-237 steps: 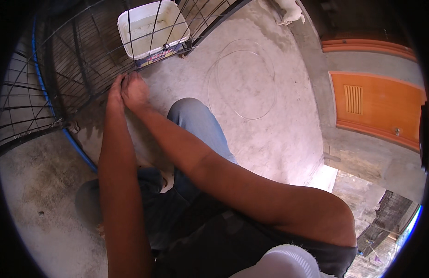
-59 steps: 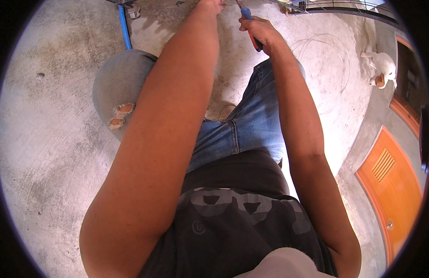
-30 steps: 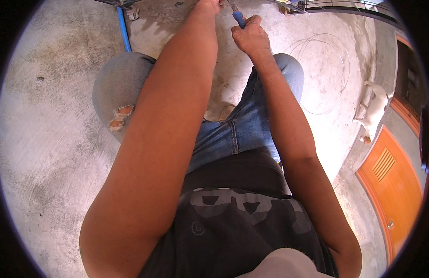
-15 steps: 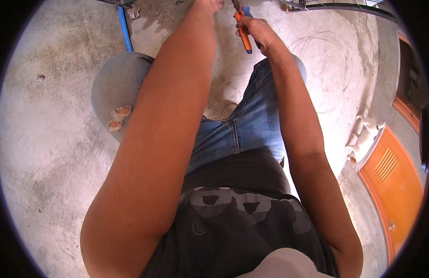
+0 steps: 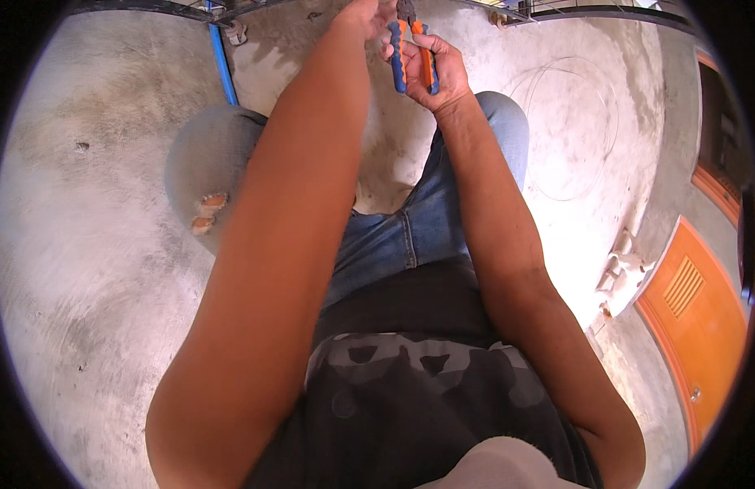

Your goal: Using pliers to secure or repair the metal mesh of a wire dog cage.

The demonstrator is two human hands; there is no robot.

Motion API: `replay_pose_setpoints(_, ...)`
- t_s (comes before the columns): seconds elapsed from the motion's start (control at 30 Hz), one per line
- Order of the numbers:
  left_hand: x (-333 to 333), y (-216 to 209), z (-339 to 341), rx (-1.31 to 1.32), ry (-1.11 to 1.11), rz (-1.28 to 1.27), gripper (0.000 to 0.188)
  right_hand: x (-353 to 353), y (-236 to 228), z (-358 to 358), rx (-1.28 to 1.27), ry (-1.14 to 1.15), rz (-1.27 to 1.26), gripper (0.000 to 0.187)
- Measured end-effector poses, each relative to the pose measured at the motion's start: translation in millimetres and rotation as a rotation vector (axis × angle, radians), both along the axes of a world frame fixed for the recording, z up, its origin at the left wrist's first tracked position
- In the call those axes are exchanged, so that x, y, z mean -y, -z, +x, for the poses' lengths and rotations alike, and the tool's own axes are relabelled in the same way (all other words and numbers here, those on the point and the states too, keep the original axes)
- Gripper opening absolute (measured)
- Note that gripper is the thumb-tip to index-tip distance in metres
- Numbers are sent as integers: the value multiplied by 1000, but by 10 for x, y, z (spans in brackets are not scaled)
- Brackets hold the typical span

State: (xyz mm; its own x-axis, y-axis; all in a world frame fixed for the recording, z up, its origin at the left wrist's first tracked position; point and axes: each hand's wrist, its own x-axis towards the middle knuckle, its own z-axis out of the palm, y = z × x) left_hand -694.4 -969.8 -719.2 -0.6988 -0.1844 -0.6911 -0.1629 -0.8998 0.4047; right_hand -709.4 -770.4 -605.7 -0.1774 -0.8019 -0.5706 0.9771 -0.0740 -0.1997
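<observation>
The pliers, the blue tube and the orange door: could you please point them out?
Pliers (image 5: 399, 61), head view, on one handle.
Blue tube (image 5: 222, 65), head view, on its visible middle.
Orange door (image 5: 697, 342), head view, on the panel below the vent.

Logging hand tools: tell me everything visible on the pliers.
The pliers have a dark, metal-looking head and two handles in blue and orange, probably plastic or rubber, with wavy edges. The handles are spread apart and point toward the person; the head points away, at the picture's top edge, so whether the jaws bite anything can't be told. The right hand holds them; the left hand is close by, contact unclear.
</observation>
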Motion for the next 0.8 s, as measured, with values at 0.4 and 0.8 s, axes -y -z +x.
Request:
replay_pose_setpoints(0.4, -791, -799, 244, -37, 255, -57, 38, -100, 26, -154, -164, -73, 68, 27)
replay_pose_setpoints(0.8, -940, -675, -41, 142, 121, -254, 24, -111, -714, 240, -1714, -960, 1137, 69)
